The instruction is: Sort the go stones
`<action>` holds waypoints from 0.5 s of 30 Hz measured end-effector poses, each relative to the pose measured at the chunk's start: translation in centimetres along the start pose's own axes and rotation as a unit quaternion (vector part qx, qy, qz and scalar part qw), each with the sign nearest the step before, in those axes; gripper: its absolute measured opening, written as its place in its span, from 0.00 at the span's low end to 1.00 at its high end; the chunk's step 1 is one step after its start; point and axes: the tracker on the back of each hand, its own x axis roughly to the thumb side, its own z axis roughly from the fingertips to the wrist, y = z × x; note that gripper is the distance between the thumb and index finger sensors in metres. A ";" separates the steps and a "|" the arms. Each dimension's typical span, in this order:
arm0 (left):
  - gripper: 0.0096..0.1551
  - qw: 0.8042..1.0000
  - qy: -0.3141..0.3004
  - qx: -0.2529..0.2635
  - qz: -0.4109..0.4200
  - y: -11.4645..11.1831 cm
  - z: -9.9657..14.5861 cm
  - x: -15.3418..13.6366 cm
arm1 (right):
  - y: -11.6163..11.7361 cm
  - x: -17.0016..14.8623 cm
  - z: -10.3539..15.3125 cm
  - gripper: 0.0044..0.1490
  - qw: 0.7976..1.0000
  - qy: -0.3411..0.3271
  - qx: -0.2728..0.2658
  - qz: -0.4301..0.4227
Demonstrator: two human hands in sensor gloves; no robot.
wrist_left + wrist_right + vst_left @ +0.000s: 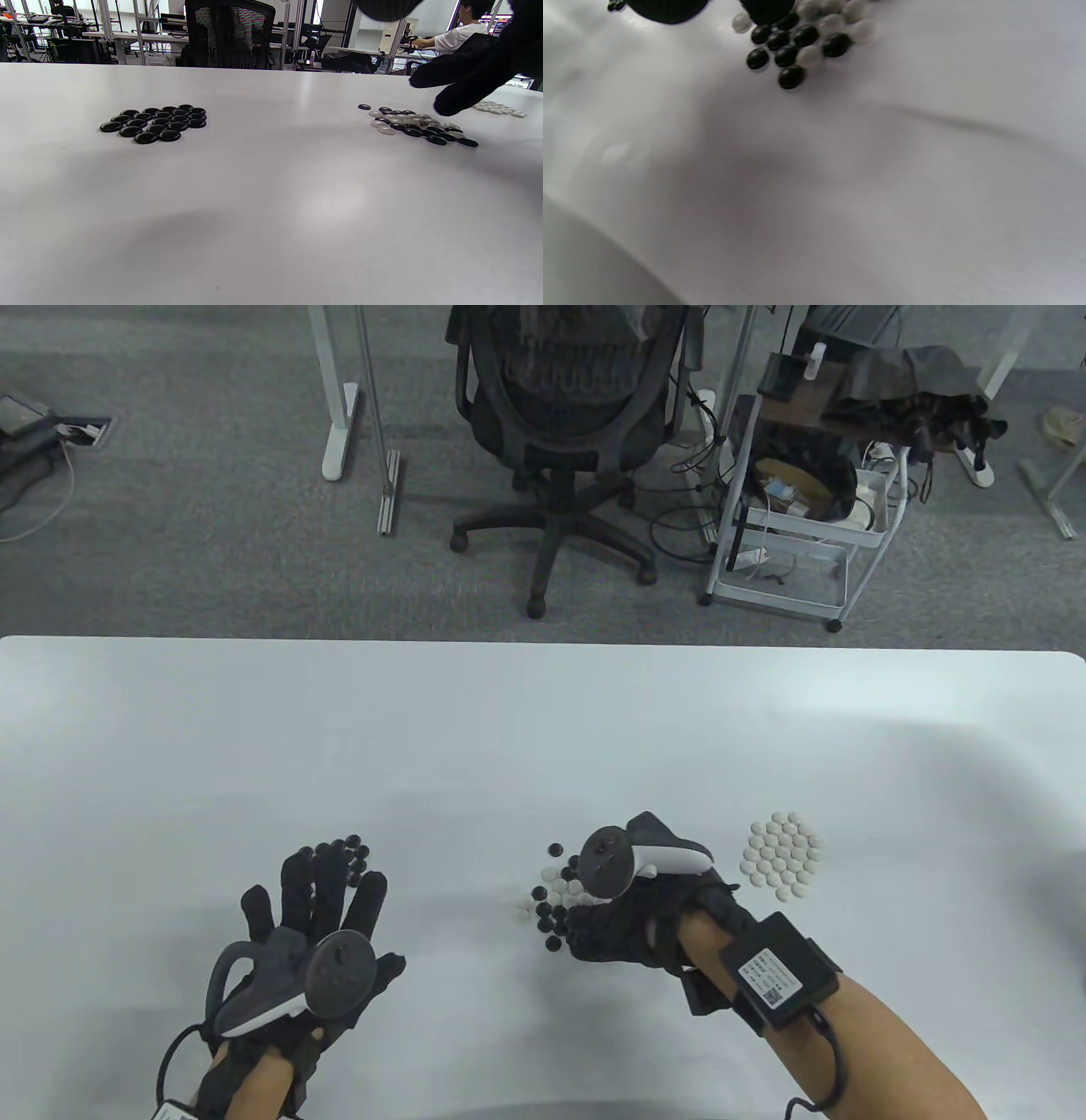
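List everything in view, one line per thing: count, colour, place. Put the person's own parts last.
black stone group: roughly twenty, black, left part of the table, partly under the left fingers in the table view.
mixed stone pile: black and white together, uncounted, table centre, by the right hand.
white stone group: roughly thirty, white, right of the right hand.
table: one, white, fills the lower half of the table view.
office chair: one, black, on grey carpet beyond the table.
cart: one, white, holding clutter, right of the chair.
left hand: black glove, fingers spread straight, holding nothing visible.
right hand: black glove, fingers down at the mixed pile; grasp hidden.
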 end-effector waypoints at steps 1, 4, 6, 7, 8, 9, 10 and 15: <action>0.47 1.000 0.000 0.001 0.001 0.0 0.0 0.0 | -0.2 0.7 -0.6 0.45 1.000 -0.005 0.001 0.004; 0.47 1.000 0.002 0.006 0.004 0.2 0.2 -0.1 | -0.6 2.2 -2.2 0.46 1.000 -0.014 0.005 0.007; 0.47 1.000 0.002 0.010 0.007 0.3 0.4 -0.2 | -0.7 2.8 -3.2 0.46 1.000 -0.012 0.013 0.010; 0.47 1.000 0.002 0.012 0.008 0.4 0.4 -0.2 | -0.6 3.0 -3.7 0.47 1.000 -0.004 0.016 0.014; 0.47 1.000 0.002 0.014 0.009 0.4 0.5 -0.3 | -0.6 3.1 -4.1 0.47 1.000 0.001 0.019 0.016; 0.47 1.000 0.002 0.015 0.010 0.5 0.5 -0.3 | -0.4 3.1 -4.3 0.47 1.000 0.006 0.022 0.020; 0.47 1.000 0.002 0.017 0.011 0.5 0.6 -0.3 | -0.3 3.2 -4.4 0.47 0.999 0.006 0.025 0.025; 0.47 1.000 0.000 0.019 0.013 0.6 0.7 -0.4 | 1.3 3.7 -3.0 0.45 0.998 -0.021 0.035 0.050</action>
